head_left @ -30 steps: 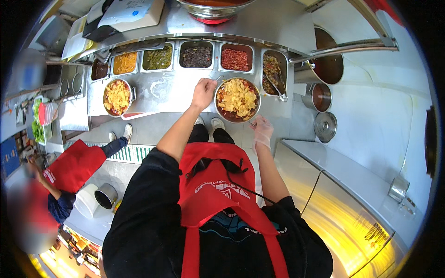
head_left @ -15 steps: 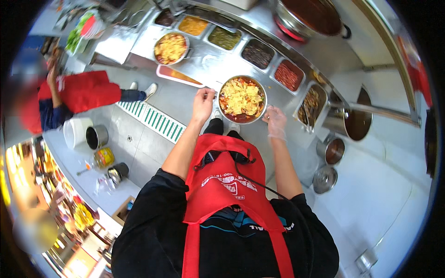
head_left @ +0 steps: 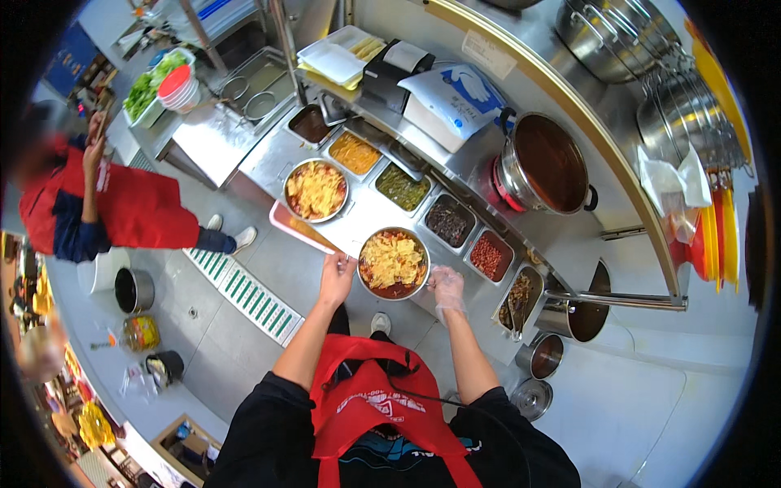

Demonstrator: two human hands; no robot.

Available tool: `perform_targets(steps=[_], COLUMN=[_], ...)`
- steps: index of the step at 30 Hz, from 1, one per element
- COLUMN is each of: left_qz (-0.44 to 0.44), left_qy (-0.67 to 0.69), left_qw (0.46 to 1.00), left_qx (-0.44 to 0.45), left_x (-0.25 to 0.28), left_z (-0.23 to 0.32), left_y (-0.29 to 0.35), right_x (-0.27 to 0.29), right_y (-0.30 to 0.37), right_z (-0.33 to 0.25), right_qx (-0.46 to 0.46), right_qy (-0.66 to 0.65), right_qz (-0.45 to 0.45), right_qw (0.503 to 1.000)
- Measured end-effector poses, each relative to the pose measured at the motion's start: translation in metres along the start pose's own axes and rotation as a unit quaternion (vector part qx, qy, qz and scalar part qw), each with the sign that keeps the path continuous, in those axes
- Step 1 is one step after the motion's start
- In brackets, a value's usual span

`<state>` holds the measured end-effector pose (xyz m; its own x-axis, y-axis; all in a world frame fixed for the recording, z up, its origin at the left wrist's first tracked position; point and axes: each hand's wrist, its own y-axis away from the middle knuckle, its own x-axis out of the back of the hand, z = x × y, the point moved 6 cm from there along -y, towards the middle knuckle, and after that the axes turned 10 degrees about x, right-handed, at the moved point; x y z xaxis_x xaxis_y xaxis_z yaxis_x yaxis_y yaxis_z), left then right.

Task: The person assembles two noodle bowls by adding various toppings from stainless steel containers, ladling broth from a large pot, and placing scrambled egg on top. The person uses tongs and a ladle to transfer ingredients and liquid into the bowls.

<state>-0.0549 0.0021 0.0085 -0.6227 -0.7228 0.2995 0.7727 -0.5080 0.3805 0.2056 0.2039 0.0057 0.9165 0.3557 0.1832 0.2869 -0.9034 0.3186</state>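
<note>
In front of me is a round steel pan [head_left: 394, 262] heaped with yellow, egg-like pieces over reddish-brown sauce. My bare left hand [head_left: 337, 276] is closed at its left side, the fingers pinched where a handle would be. Over my right hand [head_left: 447, 286] is a clear plastic glove; its fingers curl in at the opposite side of the pan. Both handles are mostly hidden by the fingers. A second pan [head_left: 316, 191] with similar food stands on the steel counter [head_left: 358, 224], beyond my left hand. Between that pan and my left hand lies a pinkish-rimmed tray [head_left: 303, 230].
Inset trays hold orange shreds [head_left: 355, 153], green pickles [head_left: 403, 188], dark strips [head_left: 449, 220] and red pieces [head_left: 489, 255]. A large pot of dark red liquid [head_left: 550, 161] stands on the raised shelf. At left, a person in a red apron [head_left: 134, 205] stands near a floor drain grate [head_left: 244, 294].
My view has tilted up and shifted, showing more of the shelf. My right hand's fingers have closed in at the pan's side. Whether the pan itself moved on the counter, I cannot tell.
</note>
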Motion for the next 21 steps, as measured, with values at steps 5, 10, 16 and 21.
perform_targets(steps=[5, 10, 16, 21], left_qz=[-0.064, -0.145, -0.219, -0.254], left_qy=[0.021, 0.007, -0.012, -0.014], left_qw=[0.998, 0.989, 0.976, 0.967], left_qx=[-0.005, -0.007, -0.013, 0.013], left_x=[-0.008, -0.015, -0.014, -0.013], left_z=[0.011, 0.019, 0.005, -0.003], left_y=[-0.036, -0.054, -0.059, -0.067], right_x=[-0.011, -0.017, -0.025, -0.025], right_y=[-0.015, -0.023, -0.027, -0.026], right_z=[-0.001, 0.001, 0.012, 0.022], right_qx=[-0.007, 0.002, 0.006, 0.037], right_qy=[0.011, -0.026, -0.018, 0.034], right_qz=[0.051, 0.124, 0.160, 0.172], right_qw=[0.999, 0.992, 0.987, 0.984])
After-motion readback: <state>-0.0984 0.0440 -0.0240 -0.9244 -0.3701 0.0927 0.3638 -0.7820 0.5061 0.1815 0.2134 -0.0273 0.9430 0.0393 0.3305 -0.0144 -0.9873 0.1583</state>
